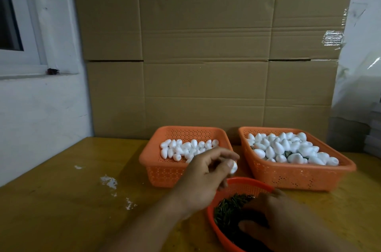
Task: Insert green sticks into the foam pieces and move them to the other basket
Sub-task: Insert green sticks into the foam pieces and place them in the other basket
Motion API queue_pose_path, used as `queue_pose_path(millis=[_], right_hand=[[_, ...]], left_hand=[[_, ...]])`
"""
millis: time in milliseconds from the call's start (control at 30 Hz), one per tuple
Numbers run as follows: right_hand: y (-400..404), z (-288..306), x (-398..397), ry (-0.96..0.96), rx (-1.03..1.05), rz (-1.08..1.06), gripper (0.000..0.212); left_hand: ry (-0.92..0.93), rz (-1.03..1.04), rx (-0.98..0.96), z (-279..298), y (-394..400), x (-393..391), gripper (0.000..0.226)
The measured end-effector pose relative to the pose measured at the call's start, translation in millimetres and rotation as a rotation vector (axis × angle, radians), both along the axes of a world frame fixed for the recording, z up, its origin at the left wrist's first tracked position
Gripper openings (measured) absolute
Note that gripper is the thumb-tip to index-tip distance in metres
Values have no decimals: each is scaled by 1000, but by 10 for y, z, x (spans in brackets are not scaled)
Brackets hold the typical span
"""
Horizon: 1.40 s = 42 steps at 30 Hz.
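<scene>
A wall of flattened cardboard sheets (206,49) is filling the centre and upper frame, standing behind a yellowish wooden bench (61,200) (white flecks are dotting its left part). At upper left a white-framed window (18,25) is sitting in a pale wall (41,117). Clear plastic sheeting (360,56) is hanging at the right edge. Dim light is falling throughout.

In the middle of the frame, the left hand (206,177) pinches one white foam piece (234,167). At lower right, the right hand (274,218) reaches into the round basket (210,216) of green sticks (228,206). Behind stand two orange baskets (156,169) on the bench (61,210).
</scene>
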State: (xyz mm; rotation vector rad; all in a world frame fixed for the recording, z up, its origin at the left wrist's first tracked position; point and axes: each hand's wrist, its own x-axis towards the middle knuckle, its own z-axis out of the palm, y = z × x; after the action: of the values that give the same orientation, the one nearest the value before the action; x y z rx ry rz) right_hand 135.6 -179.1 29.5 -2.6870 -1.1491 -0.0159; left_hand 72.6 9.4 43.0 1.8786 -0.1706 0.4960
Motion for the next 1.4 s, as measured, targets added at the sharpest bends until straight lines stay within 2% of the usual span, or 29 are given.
queue_pose_path(millis=[67,133,233,467,667,800,900,1067,1233,1300,1400], right_hand=[[16,-13,15,46,-95,31,59],[37,-24,20,72,-155,54,63],[86,-3,10,60,-187,55,54],[237,-83,18,23,-131,-12,29],[251,-67,29,52,-68,-7,12],[226,-31,2,27,-19,-18,13],[202,-19,-20,4,65,-18,19],[160,-22,-6,6,209,-15,16],[104,15,-11,-46,341,-84,40],[85,34,-40,8,517,-55,45],[85,95,-132,317,924,69,35]], left_hand=[[48,-51,-115,-82,-52,-65,15],[101,-119,-219,-139,-74,-114,24],[115,-198,-299,-174,-68,-153,40],[69,-136,-327,-187,-69,-166,27],[89,-161,-555,-142,-85,-215,29],[142,-172,-658,-116,-81,-236,20],[174,-172,-714,-115,-68,-230,22],[209,-155,-759,-138,-55,-210,43],[214,-129,-739,-148,-74,-209,44],[221,-112,-736,-147,-91,-221,45],[237,-73,-730,-140,-129,-235,51]])
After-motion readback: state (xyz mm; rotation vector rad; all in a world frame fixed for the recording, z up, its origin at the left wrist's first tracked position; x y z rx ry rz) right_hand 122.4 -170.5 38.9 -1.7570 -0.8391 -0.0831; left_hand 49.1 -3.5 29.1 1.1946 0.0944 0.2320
